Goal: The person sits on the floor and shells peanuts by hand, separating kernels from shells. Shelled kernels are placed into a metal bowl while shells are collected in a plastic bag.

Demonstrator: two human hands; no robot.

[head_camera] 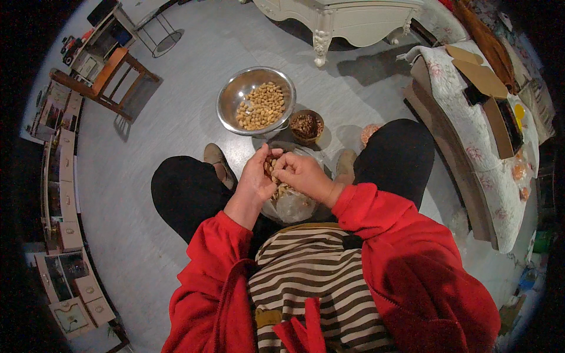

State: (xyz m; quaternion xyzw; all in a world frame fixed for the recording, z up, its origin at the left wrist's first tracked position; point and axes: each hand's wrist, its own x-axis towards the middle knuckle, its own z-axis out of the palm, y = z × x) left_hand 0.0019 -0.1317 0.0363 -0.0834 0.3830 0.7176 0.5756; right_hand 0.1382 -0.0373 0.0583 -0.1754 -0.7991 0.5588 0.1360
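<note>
Several unshelled peanuts (270,167) lie in my cupped left hand (255,178). The fingertips of my right hand (302,172) pinch one peanut (274,174) against them. Below both hands, a clear plastic bag (296,206) with shells in it sits between my legs; the hands hide part of it. Beyond them stands a steel bowl (224,115) that holds many unshelled peanuts (265,106). A smaller round container (318,137) with reddish-brown kernels (306,125) is beside it, to the right.
My shoes (215,159) rest on the grey floor at both sides of the bag. By my right knee is a round pinkish object (369,132). A cloth-covered sofa (474,176) with an opened cardboard box (499,128) stands at right, a wooden chair (108,73) at upper left.
</note>
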